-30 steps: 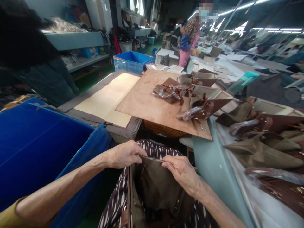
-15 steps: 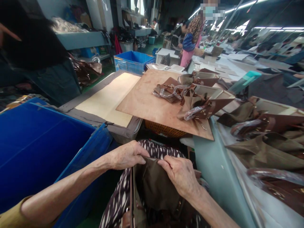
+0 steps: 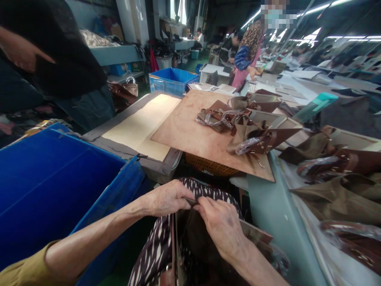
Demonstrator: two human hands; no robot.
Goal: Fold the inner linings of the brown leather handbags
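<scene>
A dark olive and brown bag [image 3: 193, 238] rests on my lap, over patterned black-and-white clothing. My left hand [image 3: 171, 197] pinches the bag's upper edge between thumb and fingers. Right beside it, my right hand [image 3: 222, 218] grips the same edge, its fingertips almost touching the left ones. The bag's lower part drops out of view at the bottom, and a plastic-wrapped handle [image 3: 279, 260] shows to the right of my right wrist.
A blue bin [image 3: 59, 178] stands at my left. Ahead, a brown board [image 3: 190, 119] carries several bags. More bags [image 3: 342, 194] lie on the right table [image 3: 268, 198]. One person [image 3: 74, 51] stands at the left, another [image 3: 248, 51] farther back.
My hands have drawn closer together along the bag's edge, and the fabric between them is now mostly covered. The view has shifted slightly, and more of the left person's hand shows.
</scene>
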